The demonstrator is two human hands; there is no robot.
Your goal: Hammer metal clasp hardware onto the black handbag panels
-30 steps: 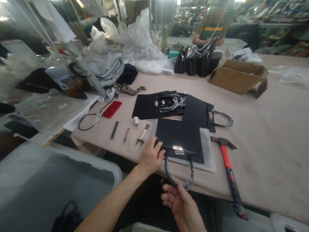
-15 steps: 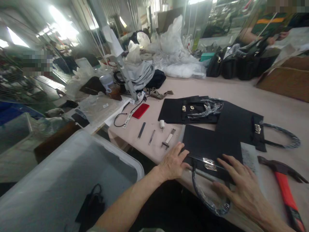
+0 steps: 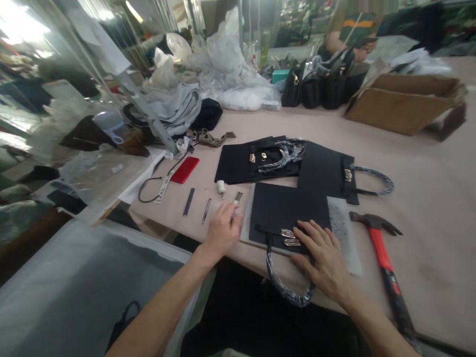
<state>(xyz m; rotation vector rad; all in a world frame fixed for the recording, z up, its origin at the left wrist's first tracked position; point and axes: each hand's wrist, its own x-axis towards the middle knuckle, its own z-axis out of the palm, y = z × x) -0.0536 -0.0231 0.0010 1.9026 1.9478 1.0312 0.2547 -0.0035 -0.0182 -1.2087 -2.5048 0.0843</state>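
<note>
Left hand (image 3: 223, 233) curled, fingers perhaps closed; right hand (image 3: 327, 258) palm-down, fingers open.

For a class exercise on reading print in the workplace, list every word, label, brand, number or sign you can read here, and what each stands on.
No text reads clearly.
White strip beside the red phone: dark characters, too blurred to read.
Hammer: a red mark on its handle, too small to make out.
</note>
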